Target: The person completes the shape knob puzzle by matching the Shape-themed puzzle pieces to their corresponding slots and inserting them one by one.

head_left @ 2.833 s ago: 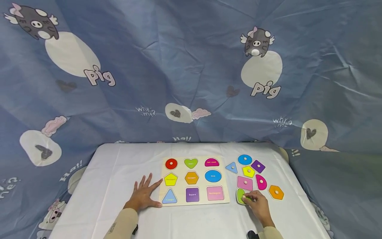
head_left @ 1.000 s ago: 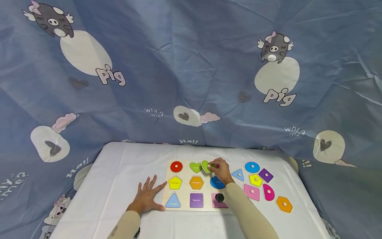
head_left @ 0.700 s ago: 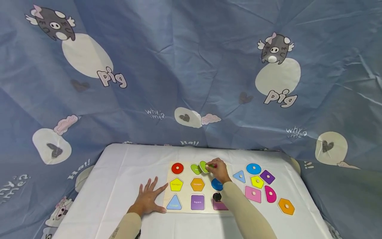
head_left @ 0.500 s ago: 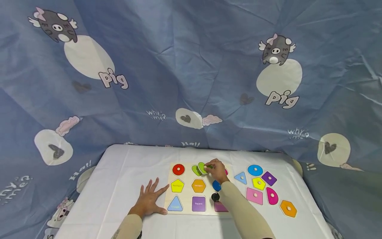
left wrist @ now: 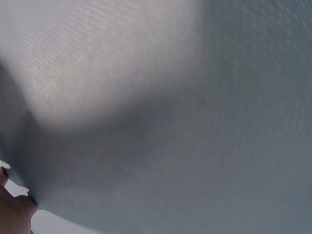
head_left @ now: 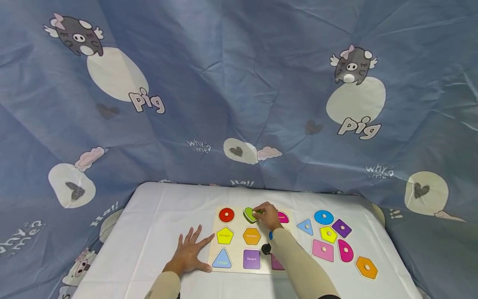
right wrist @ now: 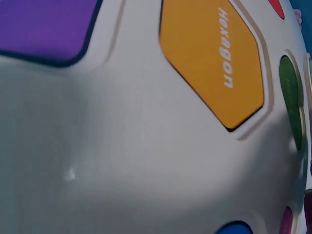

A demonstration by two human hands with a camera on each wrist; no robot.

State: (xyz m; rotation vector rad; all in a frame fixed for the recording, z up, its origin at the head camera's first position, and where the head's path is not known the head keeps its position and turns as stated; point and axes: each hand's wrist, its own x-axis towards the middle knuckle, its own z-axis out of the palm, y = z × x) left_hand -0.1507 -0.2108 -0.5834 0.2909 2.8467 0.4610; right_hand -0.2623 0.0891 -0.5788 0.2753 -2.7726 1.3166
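1 green heart piece [head_left: 249, 214] is in the right hand [head_left: 267, 215], pinched by its little knob. It sits over the heart hole in the top row of the puzzle board [head_left: 234, 246], near the middle of the head picture. 2.8 seconds ago this piece lay on the white bench [head_left: 149, 232] at the right, with the loose pieces. Half a second ago it hung just right of the hole. Now it covers the hole, but looks a bit tilted, so I think it is not pushed all the way in yet. It looks like the red circle [head_left: 226, 214] got its knob about 1 second ago, too.

The left hand [head_left: 189, 253] lies flat with fingers spread, on the bench at the lower left, touching the board's edge, same as before. It grips nothing.

7 loose pieces wait on the right, like the blue circle [head_left: 323, 217] and the orange hexagon [head_left: 366, 268].
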